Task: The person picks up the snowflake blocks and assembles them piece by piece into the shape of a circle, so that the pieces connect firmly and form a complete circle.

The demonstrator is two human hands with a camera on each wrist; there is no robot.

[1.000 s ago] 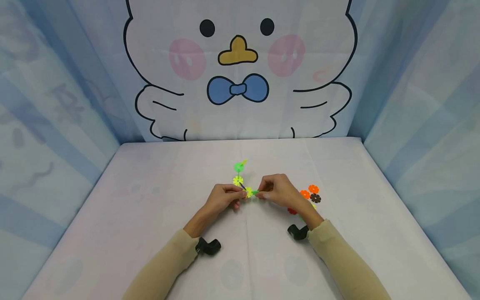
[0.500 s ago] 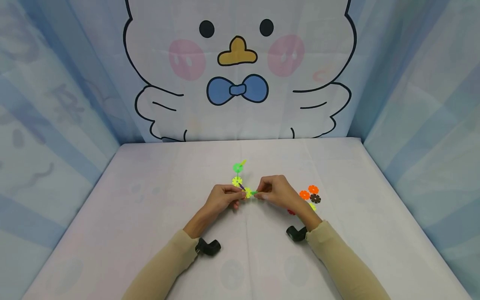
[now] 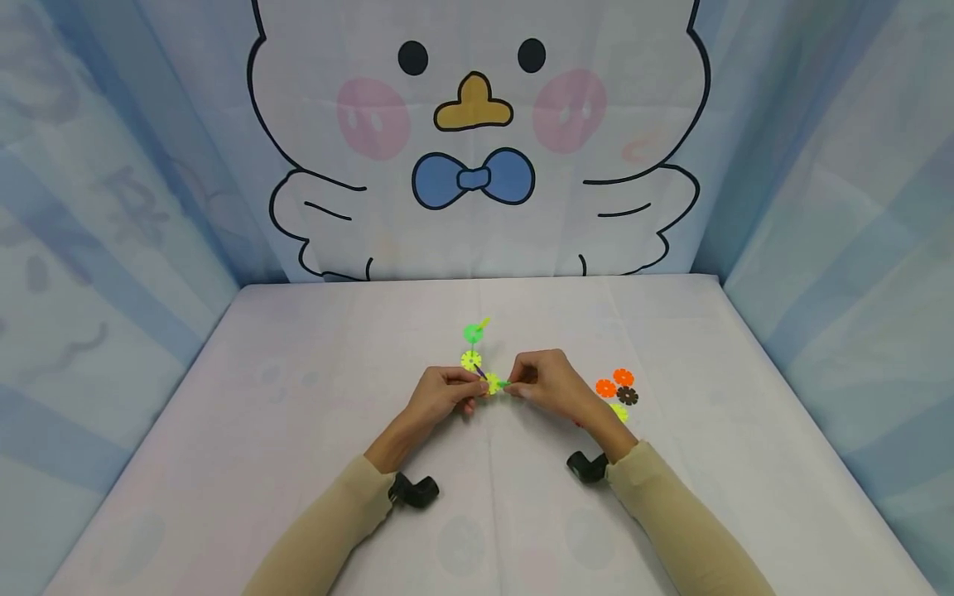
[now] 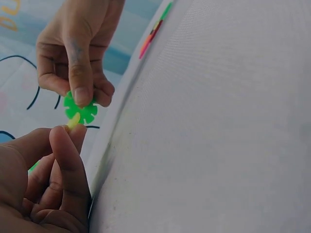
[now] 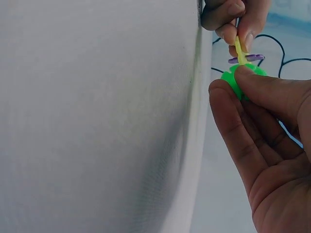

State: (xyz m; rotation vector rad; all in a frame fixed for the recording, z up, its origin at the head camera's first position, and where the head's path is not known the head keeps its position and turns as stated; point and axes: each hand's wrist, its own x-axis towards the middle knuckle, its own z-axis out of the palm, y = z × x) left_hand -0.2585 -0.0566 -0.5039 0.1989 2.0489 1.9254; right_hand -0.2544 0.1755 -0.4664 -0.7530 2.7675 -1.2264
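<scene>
My left hand (image 3: 445, 389) pinches a yellow notched plastic disc (image 3: 492, 383) between thumb and forefinger. From the right, my right hand (image 3: 550, 377) pinches a green notched disc (image 4: 87, 115), its rim meeting the yellow disc's edge. A purple disc (image 5: 257, 58) is slotted across the yellow one. Beyond it the joined chain runs away from me: another yellow disc (image 3: 470, 360), a light green disc (image 3: 473, 333) and a yellow piece (image 3: 485, 323) at the far end. Fingertips hide part of both pinched discs.
Loose notched discs lie on the white-covered table (image 3: 335, 331) right of my right hand: orange discs (image 3: 623, 377), a dark brown disc (image 3: 627, 396) and a yellow disc (image 3: 619, 411) partly behind the wrist. Black wrist cameras (image 3: 417, 492) jut from both sleeves. A printed curtain (image 3: 477, 240) stands behind.
My right hand and forearm have shifted slightly toward me and left, covering the red disc almost wholly. Both hands keep their pinch, and the discs stay nearly where they were.
</scene>
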